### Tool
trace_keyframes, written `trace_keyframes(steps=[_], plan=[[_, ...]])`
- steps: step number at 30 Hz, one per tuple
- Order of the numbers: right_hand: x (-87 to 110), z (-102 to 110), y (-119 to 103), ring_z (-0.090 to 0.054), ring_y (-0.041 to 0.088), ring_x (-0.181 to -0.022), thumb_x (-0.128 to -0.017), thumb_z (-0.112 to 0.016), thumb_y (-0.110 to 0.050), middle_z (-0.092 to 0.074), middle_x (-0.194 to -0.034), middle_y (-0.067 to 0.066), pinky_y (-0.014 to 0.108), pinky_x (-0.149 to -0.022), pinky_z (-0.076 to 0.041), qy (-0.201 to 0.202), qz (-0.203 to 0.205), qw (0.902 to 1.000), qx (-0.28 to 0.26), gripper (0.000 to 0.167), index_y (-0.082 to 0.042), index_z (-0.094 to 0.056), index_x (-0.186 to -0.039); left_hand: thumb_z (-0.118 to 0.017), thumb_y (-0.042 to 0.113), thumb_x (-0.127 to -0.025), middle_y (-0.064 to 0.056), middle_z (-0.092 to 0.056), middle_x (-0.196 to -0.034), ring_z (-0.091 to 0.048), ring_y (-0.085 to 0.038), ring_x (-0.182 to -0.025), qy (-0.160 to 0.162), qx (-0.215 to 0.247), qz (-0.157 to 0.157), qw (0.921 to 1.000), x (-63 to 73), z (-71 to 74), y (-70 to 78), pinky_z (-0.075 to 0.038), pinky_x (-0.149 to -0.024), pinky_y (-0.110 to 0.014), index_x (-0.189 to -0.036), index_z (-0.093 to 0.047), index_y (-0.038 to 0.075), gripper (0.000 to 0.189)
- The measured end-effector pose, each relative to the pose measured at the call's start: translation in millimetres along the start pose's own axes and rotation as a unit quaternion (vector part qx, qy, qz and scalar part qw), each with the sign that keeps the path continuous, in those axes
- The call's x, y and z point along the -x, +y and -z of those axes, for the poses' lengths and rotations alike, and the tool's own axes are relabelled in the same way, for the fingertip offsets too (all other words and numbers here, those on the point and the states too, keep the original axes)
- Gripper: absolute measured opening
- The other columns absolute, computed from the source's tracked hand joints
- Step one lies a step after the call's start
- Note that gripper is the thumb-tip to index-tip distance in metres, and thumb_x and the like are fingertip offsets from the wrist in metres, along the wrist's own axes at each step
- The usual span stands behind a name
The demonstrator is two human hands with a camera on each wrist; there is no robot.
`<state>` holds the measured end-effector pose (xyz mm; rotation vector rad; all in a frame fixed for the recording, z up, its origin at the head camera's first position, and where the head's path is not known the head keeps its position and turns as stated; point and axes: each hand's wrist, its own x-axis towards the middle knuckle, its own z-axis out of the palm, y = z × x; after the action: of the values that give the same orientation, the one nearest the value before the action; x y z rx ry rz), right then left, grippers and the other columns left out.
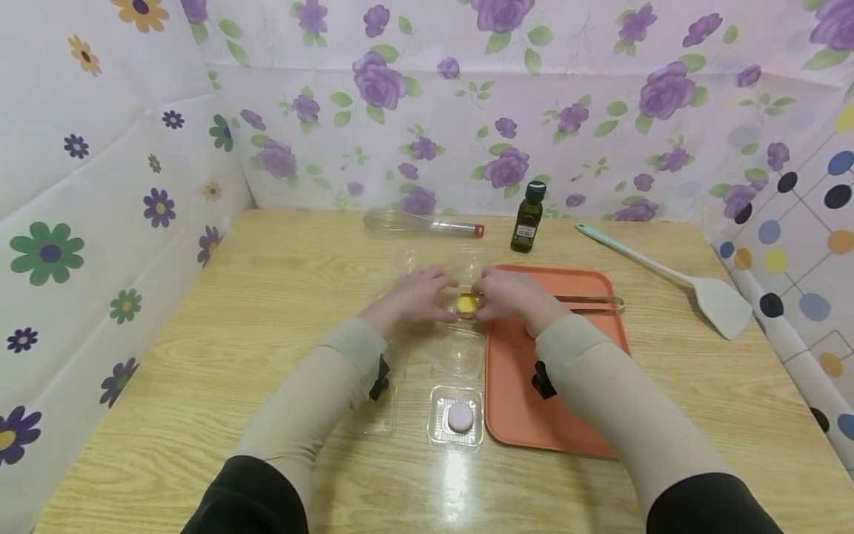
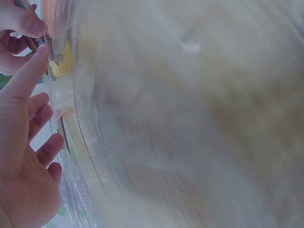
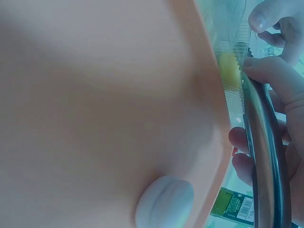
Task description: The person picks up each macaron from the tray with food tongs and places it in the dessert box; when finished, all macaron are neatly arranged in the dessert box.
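Observation:
My right hand (image 1: 510, 297) grips metal tongs (image 3: 266, 152), whose toothed tips are at the wall of a small clear plastic box. A yellow macaron (image 1: 466, 305) sits in that box (image 2: 61, 92), between my two hands. Across from it, my left hand (image 1: 416, 298) has its fingers loosely extended beside the box; whether they touch its edge is hard to tell. Nearer me, a pale lilac macaron (image 1: 460, 417) lies in another clear box (image 1: 437, 434). The right wrist view shows a whitish macaron (image 3: 166, 202) on the orange tray (image 1: 527, 415).
Further clear boxes and lids (image 1: 458, 354) stand around the hands. At the back lie a whisk (image 1: 423, 224) and an upright dark green bottle (image 1: 528, 219). A white spatula (image 1: 720, 304) with a mint handle rests right of the tray.

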<state>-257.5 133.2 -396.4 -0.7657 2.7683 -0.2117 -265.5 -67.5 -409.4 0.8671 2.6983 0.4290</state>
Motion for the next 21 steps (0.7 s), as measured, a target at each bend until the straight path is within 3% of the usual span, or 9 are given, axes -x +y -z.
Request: trace_keyframes(steps=[6, 13, 21], plan=[[1.2, 1.1, -0.5, -0.052, 0.018, -0.076, -0.076, -0.073, -0.035, -0.049, -0.096, 0.004, 0.036, -0.067, -0.046, -0.012, -0.015, 0.9998, -0.002, 0.037, -0.015, -0.068, -0.107, -0.068, 0.048, -0.080, -0.008, -0.024, -0.152, -0.020, -0.031, -0.138, 0.004, -0.002, -0.005, 1.0000, -1.4, -2.2, -0.3, -0.011, -0.110, -0.056, -0.140, -0.042, 0.018, 0.072], [9.1, 5.5, 0.0, -0.053, 0.018, -0.079, -0.077, -0.072, -0.037, -0.051, -0.100, 0.004, 0.037, -0.070, -0.047, 0.002, -0.019, 0.9998, -0.004, 0.047, -0.013, -0.064, -0.117, -0.068, 0.048, -0.080, -0.009, -0.024, -0.152, -0.021, -0.032, -0.137, 0.009, -0.005, -0.001, 0.9999, -2.1, -4.8, -0.4, -0.011, -0.111, -0.054, -0.140, -0.042, 0.018, 0.072], [27.0, 15.9, 10.5, -0.058, 0.029, -0.099, -0.080, -0.069, -0.035, -0.054, -0.123, 0.013, 0.045, -0.077, -0.050, 0.041, 0.012, 0.9991, 0.005, 0.049, -0.010, -0.063, -0.121, -0.068, 0.047, -0.080, -0.009, -0.025, -0.152, -0.021, -0.030, -0.137, 0.018, 0.003, -0.004, 0.9998, 1.4, -2.2, 1.5, -0.010, -0.112, -0.051, -0.141, -0.041, 0.016, 0.074]])
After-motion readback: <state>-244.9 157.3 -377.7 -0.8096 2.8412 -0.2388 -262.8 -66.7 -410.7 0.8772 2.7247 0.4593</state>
